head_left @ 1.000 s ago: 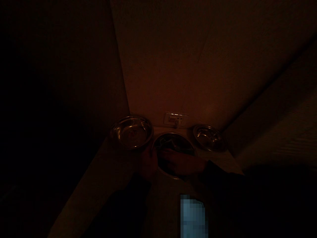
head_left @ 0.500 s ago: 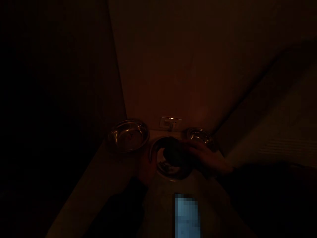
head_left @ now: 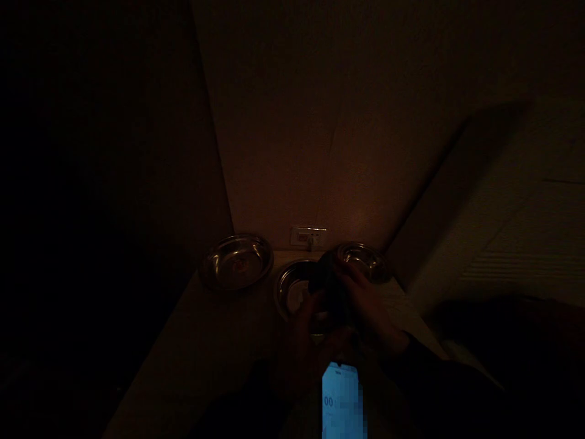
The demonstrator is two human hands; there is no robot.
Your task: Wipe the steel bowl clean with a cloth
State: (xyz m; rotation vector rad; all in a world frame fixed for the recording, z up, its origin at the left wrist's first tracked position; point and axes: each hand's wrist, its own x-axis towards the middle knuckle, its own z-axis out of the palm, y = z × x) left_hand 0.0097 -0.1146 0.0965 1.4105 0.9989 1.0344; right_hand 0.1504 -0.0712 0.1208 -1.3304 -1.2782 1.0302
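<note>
The scene is very dark. My right hand (head_left: 372, 308) is closed on a dark object (head_left: 331, 286) with a rounded upper end; its kind does not show. This object is over the right side of a round metal bowl (head_left: 280, 292) and hides part of it. My left hand (head_left: 299, 344) is at the bowl's near side, thumb and fingers apart and curved toward the dark object's lower end. Whether those fingers touch the object is too dim to tell. Something pale lies inside the bowl, partly covered by the left fingers.
A wide metal dish (head_left: 258, 280) with a small reddish patch stands at back left. Another metal dish (head_left: 384, 265) is at back right. Behind the bowl, a wall socket (head_left: 299, 236) holds a plug. A lit phone (head_left: 342, 402) lies at the table's (head_left: 178, 353) near side.
My left hand has left the bowl's left rim and moved right and nearer, toward the dark object. My right hand still holds that object, now more upright. The view has shifted slightly.
</note>
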